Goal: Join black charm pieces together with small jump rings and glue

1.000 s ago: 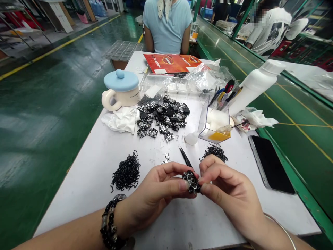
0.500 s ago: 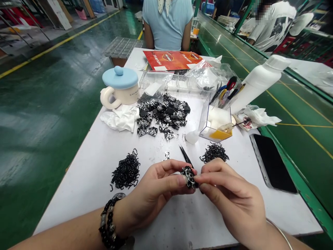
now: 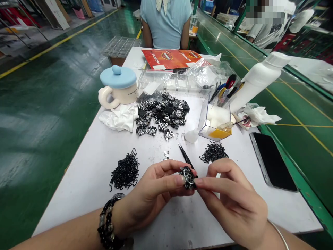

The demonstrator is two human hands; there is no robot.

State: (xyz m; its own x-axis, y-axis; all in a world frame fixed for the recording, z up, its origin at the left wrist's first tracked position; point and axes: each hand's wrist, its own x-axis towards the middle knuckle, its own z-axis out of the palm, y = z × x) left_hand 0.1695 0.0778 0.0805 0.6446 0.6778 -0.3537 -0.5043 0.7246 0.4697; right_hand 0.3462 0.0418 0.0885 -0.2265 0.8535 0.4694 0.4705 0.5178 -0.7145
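Tangled black-silver metal cluster (image 3: 187,177) clamped between fingertips of left hand (image 3: 152,191) and right hand (image 3: 232,198); apparently working it apart; next move seems to call for black tweezers (image 3: 185,156) at twelve o'clock.

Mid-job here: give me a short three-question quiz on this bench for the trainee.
1. True or false: the left hand and right hand both touch the cluster of black-and-silver pieces.
2. Multiple choice: which wrist wears the beaded bracelet? A. left B. right C. neither
3. Short answer: what colour is the lid on the mug?

Key: 1. True. 2. A. 3. Pale blue.
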